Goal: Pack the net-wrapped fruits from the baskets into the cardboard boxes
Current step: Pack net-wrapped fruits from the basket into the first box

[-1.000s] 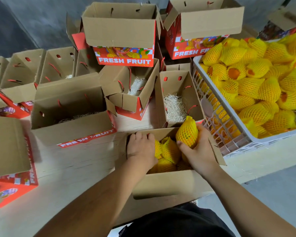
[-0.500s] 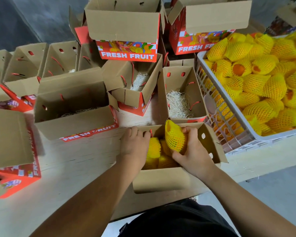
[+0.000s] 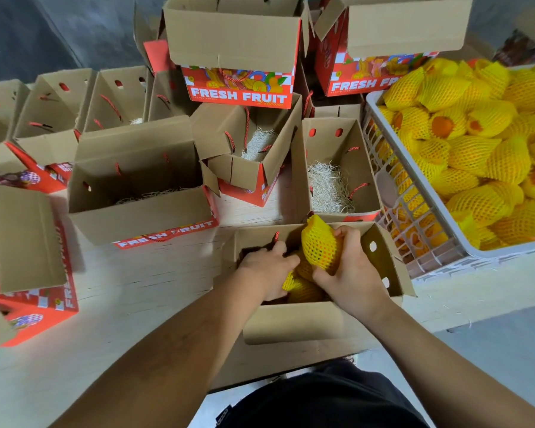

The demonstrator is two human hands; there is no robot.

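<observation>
An open cardboard box (image 3: 294,322) stands at the table's near edge with several yellow net-wrapped fruits inside. My right hand (image 3: 349,273) grips one net-wrapped fruit (image 3: 320,245) at the box's far right, its tip poking above the rim. My left hand (image 3: 267,267) reaches into the left part of the box, fingers curled down against the packed fruits (image 3: 300,285); what it holds is hidden. A white plastic basket (image 3: 436,242) on the right is heaped with more net-wrapped fruits (image 3: 476,143).
Several open boxes lined with pale straw stand behind, the nearest one (image 3: 331,180) just beyond my hands and a wide one (image 3: 139,211) to the left. Two red FRESH FRUIT boxes (image 3: 238,94) are stacked at the back. The pale table (image 3: 121,288) shows at the left.
My right hand has lowered the fruit from above the rim down into the box. My left hand has pushed deeper among the packed fruits.
</observation>
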